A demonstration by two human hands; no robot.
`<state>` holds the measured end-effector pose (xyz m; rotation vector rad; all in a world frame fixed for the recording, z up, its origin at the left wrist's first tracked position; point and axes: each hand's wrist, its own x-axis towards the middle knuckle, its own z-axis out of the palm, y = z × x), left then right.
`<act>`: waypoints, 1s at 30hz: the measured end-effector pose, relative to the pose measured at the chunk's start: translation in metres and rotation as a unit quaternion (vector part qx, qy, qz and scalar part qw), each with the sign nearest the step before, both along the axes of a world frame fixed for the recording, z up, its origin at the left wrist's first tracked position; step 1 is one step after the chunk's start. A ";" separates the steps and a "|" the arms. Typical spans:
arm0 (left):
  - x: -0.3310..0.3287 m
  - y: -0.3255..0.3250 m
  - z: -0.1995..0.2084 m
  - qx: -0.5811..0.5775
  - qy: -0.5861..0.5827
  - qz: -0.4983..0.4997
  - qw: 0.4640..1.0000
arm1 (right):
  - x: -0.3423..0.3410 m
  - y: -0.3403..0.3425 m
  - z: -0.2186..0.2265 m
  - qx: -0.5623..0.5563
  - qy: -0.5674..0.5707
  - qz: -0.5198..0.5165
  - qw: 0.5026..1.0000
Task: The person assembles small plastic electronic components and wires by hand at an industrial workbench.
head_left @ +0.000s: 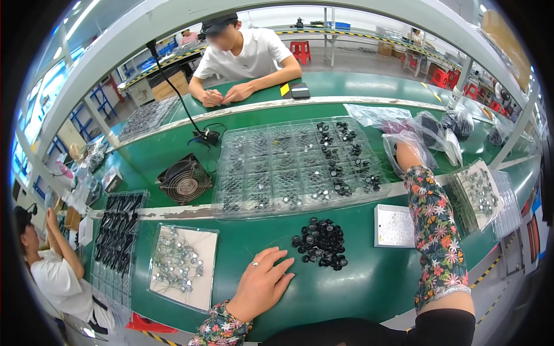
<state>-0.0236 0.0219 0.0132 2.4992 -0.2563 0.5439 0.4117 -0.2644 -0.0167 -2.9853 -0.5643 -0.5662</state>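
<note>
Near the front edge of the table [369, 288], left hand [265, 285] lying palm down, fingers loosely spread and with nothing in the grasp, fingertips just beside the heap of black round parts [320, 242] but apart from it. At the far right, right hand [407, 154] inside a clear plastic bag [392, 151], with fingers hidden by the crumpled film; impossible to tell how far closed, or whether holding something. Left forearm, in a flowered sleeve, coming low from the front edge, wrist nearly level with the table top. Right arm, in a similar flowered sleeve [435, 236], stretched far forward over the table, past the right end of the white box [392, 245] of small parts. Heap of black round parts in the middle of the near half of the table, between left hand and white box, in front of the large clear compartment tray [266, 211], with black parts mostly in its two right columns. Left of left hand, a white pad [199, 297] with silvery wired parts, well apart from the fingers; a similar pad [483, 220] near the right edge, beyond the right sleeve. For moving, bare green surface between heap and white box, wider toward the front edge, and a narrower strip between heap and tray.
</note>
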 end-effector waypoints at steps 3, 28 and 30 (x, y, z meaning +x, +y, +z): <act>-0.002 0.001 -0.001 0.000 -0.001 0.003 1.000 | -0.002 0.004 0.003 0.075 0.031 -0.053 0.995; -0.002 -0.004 -0.015 -0.012 -0.019 -0.016 1.000 | -0.051 -0.033 -0.003 0.780 0.263 -0.092 0.561; -0.007 -0.005 -0.014 -0.012 -0.024 -0.011 1.000 | -0.058 -0.036 0.002 0.813 0.245 -0.108 0.517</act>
